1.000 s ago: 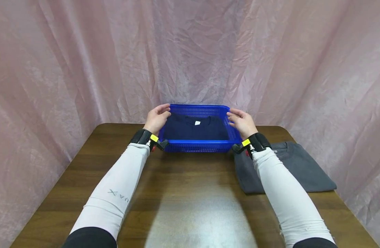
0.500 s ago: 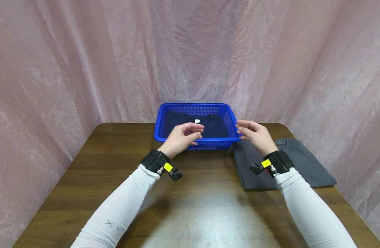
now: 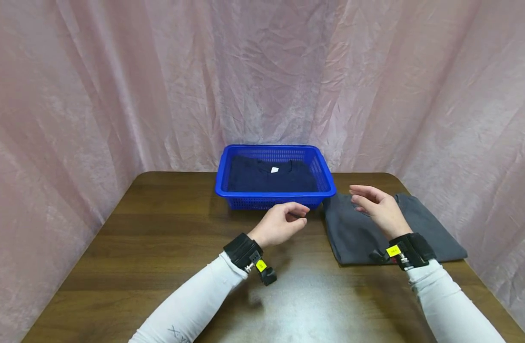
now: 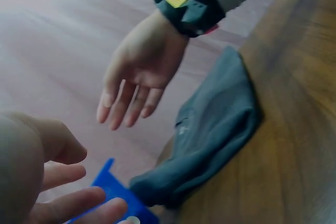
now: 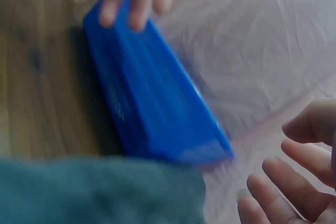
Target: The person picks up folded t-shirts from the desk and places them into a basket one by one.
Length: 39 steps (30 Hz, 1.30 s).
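Observation:
A blue plastic basket (image 3: pixel 275 195) stands at the table's back edge with a folded navy T-shirt (image 3: pixel 262 181) in it, a white label showing at its neckline. To the right lies a folded dark grey T-shirt (image 3: pixel 352 243). My left hand (image 3: pixel 279 224) hovers in front of the basket, fingers relaxed and holding nothing. Over the grey T-shirt is my right hand (image 3: pixel 380 209), its fingers loosely bent with nothing in them. In the left wrist view the right hand (image 4: pixel 144 61) hangs with its fingers apart above the grey T-shirt (image 4: pixel 210 124).
The brown wooden table (image 3: pixel 151 238) reaches back to a pink curtain (image 3: pixel 159 85) behind and on both sides. Each wrist wears a black strap with a small camera. The grey T-shirt lies close to the table's right edge.
Both hands have left the basket's sides. The left hand came toward me and to the right; the right hand moved right, over the grey T-shirt. The basket stays about where it was.

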Available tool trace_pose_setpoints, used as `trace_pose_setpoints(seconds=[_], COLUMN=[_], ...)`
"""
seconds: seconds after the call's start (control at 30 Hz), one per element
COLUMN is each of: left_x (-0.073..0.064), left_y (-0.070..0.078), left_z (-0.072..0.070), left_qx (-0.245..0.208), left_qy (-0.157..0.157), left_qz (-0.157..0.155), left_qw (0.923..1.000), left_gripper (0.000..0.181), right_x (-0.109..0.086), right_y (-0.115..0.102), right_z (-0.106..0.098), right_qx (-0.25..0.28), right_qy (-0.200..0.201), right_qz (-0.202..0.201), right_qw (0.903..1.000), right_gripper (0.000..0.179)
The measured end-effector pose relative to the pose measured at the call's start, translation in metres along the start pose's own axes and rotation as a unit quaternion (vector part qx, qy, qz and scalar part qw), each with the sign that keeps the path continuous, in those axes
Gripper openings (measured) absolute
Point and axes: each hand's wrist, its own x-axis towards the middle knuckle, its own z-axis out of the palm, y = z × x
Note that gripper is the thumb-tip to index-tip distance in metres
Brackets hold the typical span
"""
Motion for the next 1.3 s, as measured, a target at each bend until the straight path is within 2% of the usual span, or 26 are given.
trace_pose_setpoints(seconds=[0.2,0.33,0.47,0.57,0.73,0.9,1.0,1.1,1.3], left_x=[0.007,0.014,0.021,0.026,0.034,0.034,0.032,0.031,0.026], left_y=[-0.004,-0.008,-0.013,-0.016,-0.013,-0.011,-0.012,-0.014,-0.014], left_z=[0.029,0.047,0.065,0.077,0.093,0.102,0.104,0.105,0.105], left_qx=[0.025,0.043,0.067,0.083,0.139,0.229,0.258,0.270,0.271], left_qy=[-0.011,-0.020,-0.034,-0.052,-0.086,-0.105,-0.111,-0.113,-0.116], left_qz=[-0.007,-0.002,0.017,0.036,0.061,0.054,0.049,0.049,0.045], left_qw=[0.9996,0.9989,0.9970,0.9945,0.9846,0.9663,0.9585,0.9549,0.9546], left_gripper=[0.032,0.037,0.044,0.048,0.044,0.036,0.034,0.034,0.032], right_x=[-0.002,-0.003,-0.004,-0.005,-0.011,-0.014,-0.015,-0.017,-0.030], right_y=[0.026,0.047,0.071,0.087,0.104,0.113,0.115,0.114,0.110], right_z=[-0.027,-0.047,-0.070,-0.086,-0.105,-0.112,-0.114,-0.116,-0.117], right_qx=[-0.032,-0.081,-0.178,-0.250,-0.305,-0.329,-0.337,-0.341,-0.348], right_qy=[0.041,0.078,0.096,0.099,0.062,-0.005,-0.029,-0.043,-0.050], right_qz=[0.017,0.032,0.066,0.103,0.154,0.152,0.139,0.140,0.158], right_qw=[0.9985,0.9931,0.9770,0.9578,0.9377,0.9320,0.9307,0.9284,0.9226], right_gripper=[0.060,0.056,0.051,0.050,0.053,0.055,0.055,0.057,0.059])
